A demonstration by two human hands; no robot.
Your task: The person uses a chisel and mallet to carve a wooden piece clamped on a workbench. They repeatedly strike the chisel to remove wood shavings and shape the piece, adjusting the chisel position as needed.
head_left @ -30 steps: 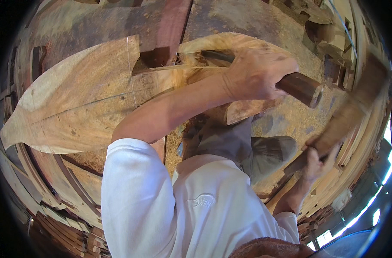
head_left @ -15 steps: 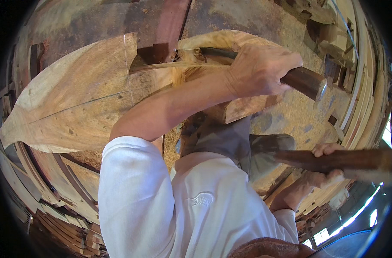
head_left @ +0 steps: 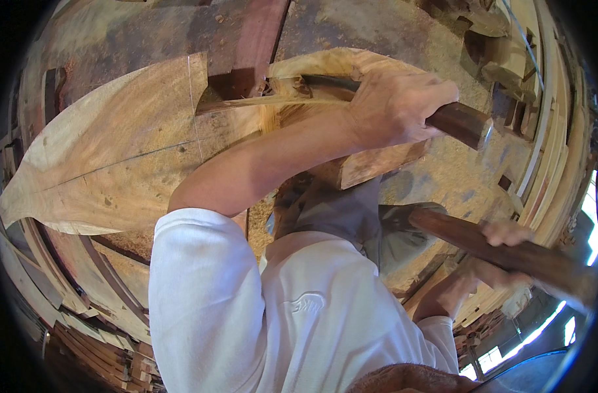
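A large pale wooden piece (head_left: 109, 150), curved like a leaf or fish, lies flat with dark and white lines marked across it. My left hand (head_left: 400, 108) is wrapped around a chisel (head_left: 461, 124); its dark wooden handle sticks out to the right of my fist. The chisel's dark blade points left into a notch cut in the wood, where chips curl up; its tip is partly hidden. To the lower right my right hand (head_left: 502, 255) grips a dark wooden mallet (head_left: 456, 237), slanting down to the right, apart from the chisel and blurred at its far end.
A reddish plank (head_left: 261, 39) lies behind the notch. Sawdust covers the floor (head_left: 371, 29). Long boards (head_left: 554, 157) are stacked along the right, and more boards (head_left: 63, 275) lie at the lower left. Wood blocks (head_left: 508, 72) stand at the upper right.
My right hand has tilted the mallet, its right end dropping and its left end rising slightly. My left hand and the chisel stay nearly in place.
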